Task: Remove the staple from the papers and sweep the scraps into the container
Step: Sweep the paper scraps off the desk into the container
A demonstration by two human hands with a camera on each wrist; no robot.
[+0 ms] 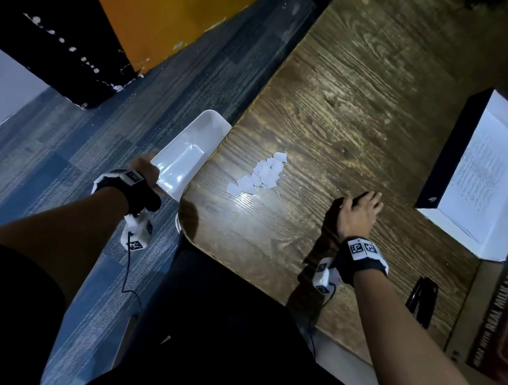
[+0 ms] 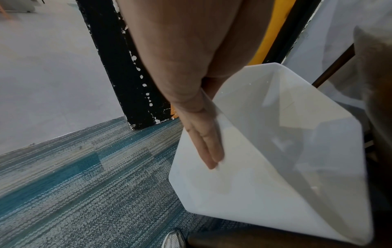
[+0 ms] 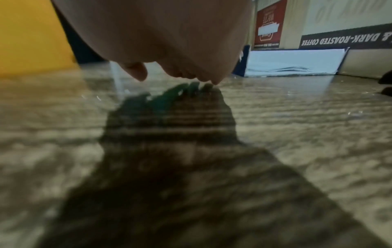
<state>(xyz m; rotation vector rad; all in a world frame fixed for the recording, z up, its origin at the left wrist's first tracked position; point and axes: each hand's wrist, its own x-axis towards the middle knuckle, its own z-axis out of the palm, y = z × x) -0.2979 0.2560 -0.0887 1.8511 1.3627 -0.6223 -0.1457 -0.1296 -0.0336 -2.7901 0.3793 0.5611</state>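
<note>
A heap of white paper scraps (image 1: 260,174) lies on the dark wooden table (image 1: 344,93), with a few tiny staples (image 1: 279,189) beside it. My left hand (image 1: 147,171) holds a white plastic container (image 1: 192,154) by its rim, off the table and against the table's left edge, its opening facing the scraps. In the left wrist view the fingers (image 2: 206,146) lie flat along the container (image 2: 275,167) wall; the thumb is hidden. My right hand (image 1: 361,208) rests on the table right of the scraps, holding nothing. Its fingertips (image 3: 191,78) touch the wood (image 3: 297,134).
An open box with printed papers (image 1: 487,174) stands at the table's right side, also seen as a box with papers (image 3: 292,62). A black stapling tool (image 1: 423,304) lies near my right forearm. A printed cardboard box (image 1: 504,326) borders it. Blue carpet (image 1: 82,142) lies below the table edge.
</note>
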